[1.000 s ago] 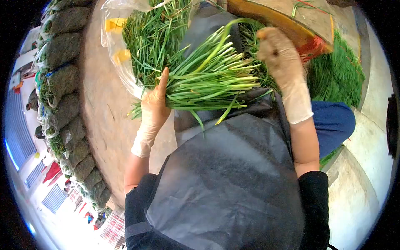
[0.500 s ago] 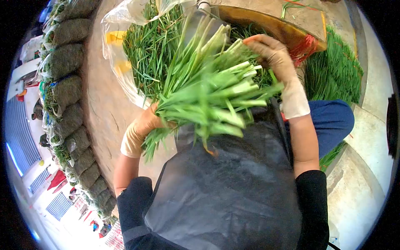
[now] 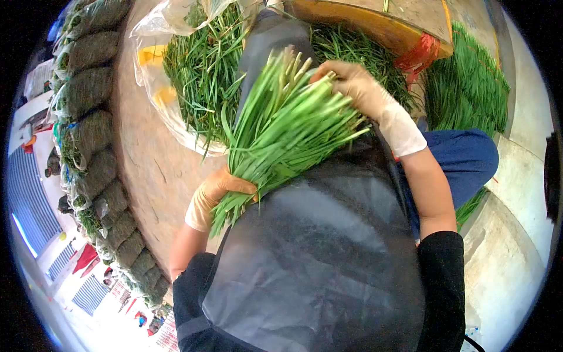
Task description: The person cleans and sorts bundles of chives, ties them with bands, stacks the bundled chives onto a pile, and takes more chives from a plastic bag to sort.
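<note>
My left hand (image 3: 227, 186), in a tan glove with a pale cuff, is closed around the leafy lower end of a bunch of garlic chives (image 3: 287, 123). The bunch fans out up and to the right over the black apron (image 3: 316, 246). At its pale stem ends is my gloved right hand (image 3: 358, 88), with fingers bent around some stems. One fingertip looks orange, and the thumb is hidden. The stem tips are slightly blurred.
An open clear plastic bag (image 3: 176, 126) of loose greens stands at upper left. More loose greens (image 3: 363, 56) lie beside a yellowish board (image 3: 375, 23) with red strings (image 3: 419, 56). Neat green bundles (image 3: 466, 88) lie at right; stuffed sacks (image 3: 91, 82) line the left.
The bunch has come lower and closer together, its stems pointing more upward. My left hand has moved slightly down and right; my right hand has moved left onto the stem ends.
</note>
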Motion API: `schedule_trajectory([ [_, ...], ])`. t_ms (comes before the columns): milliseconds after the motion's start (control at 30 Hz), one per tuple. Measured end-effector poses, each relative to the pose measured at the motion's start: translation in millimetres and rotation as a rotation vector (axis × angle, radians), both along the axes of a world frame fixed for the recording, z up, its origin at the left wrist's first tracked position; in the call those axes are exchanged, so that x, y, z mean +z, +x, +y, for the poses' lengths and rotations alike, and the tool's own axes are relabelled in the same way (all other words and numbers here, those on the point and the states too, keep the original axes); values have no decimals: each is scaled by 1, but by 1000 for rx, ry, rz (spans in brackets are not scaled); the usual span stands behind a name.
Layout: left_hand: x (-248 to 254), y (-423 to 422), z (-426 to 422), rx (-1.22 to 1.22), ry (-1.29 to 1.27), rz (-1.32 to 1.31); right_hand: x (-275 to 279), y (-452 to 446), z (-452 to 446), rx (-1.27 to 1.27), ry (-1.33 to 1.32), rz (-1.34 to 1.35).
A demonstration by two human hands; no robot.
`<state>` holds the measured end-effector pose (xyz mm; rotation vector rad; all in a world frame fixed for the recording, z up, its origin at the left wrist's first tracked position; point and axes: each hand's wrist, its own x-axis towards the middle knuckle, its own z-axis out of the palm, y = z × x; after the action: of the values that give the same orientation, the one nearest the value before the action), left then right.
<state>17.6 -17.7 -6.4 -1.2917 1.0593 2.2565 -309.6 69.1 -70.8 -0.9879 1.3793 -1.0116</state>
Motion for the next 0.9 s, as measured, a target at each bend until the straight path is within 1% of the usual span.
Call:
schedule_trajectory([
  [33,-1,3,1,8,42,10,2,-9,2,-137,-10,-71],
  [67,1,4,8,93,63,32,-16,-24,2,-369,-204,60],
  [100,0,8,11,103,66,26,-29,-44,4,-549,-239,-31],
  [133,-2,13,12,122,102,-5,-22,-53,9,-573,-98,22],
  [167,-6,16,11,135,135,-33,-18,-56,10,-588,-32,50],
  [200,-11,16,20,224,108,42,-8,-57,11,-602,34,76],
  [267,-6,11,22,213,106,22,27,-18,24,-332,-218,284],
  [300,-5,8,22,205,93,16,38,-8,24,-106,-468,661],
  [333,-6,7,21,134,66,-20,38,11,21,-75,-569,889],
  [400,-6,1,22,143,78,-5,18,35,17,2,-580,885],
  [433,-7,-2,21,157,83,12,9,36,15,69,-555,716],
  [467,-9,-1,21,159,83,15,5,36,16,-137,-353,209],
  [500,-11,3,23,174,84,38,28,20,14,-263,-128,-38],
  [567,-17,16,26,187,89,53,-11,-33,11,-397,-283,-62],
  [633,-28,29,30,281,92,160,-6,-64,13,-285,183,264],
  [667,-29,32,33,334,99,137,-24,-59,20,-232,165,458],
  [700,-32,33,32,332,96,142,-17,-45,24,-182,-3,801],
  [767,-37,36,34,327,117,102,32,16,41,-1,-134,799],
  [833,-40,37,34,319,136,94,35,14,26,315,74,732],
  [900,-44,41,37,362,67,99,18,-12,23,-22,51,53],
])
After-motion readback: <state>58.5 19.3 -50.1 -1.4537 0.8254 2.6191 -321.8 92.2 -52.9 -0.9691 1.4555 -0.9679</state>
